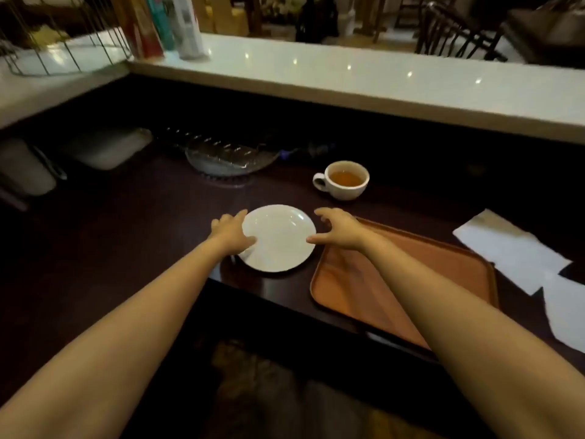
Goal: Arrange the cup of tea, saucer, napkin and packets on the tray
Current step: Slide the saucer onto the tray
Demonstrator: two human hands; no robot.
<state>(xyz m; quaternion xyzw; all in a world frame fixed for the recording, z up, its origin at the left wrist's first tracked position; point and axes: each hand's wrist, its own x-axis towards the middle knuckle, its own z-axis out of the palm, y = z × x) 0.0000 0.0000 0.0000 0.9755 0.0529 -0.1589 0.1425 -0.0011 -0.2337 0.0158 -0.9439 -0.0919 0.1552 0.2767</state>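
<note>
No readable text anywhere; print on upright boxes too blurred.

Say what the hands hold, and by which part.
The left hand grips the saucer by its left rim; the right hand is open beside the right rim.

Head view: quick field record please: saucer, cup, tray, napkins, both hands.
saucer: empty, on table, left of tray
cup of tea: on table beyond saucer, handle left
tray: nothing on it in view
napkins: on table, right of tray
left hand: at saucer's left rim, thumb on it; grip unclear
right hand: fingers spread, at saucer's right rim
packets: not visible
</note>
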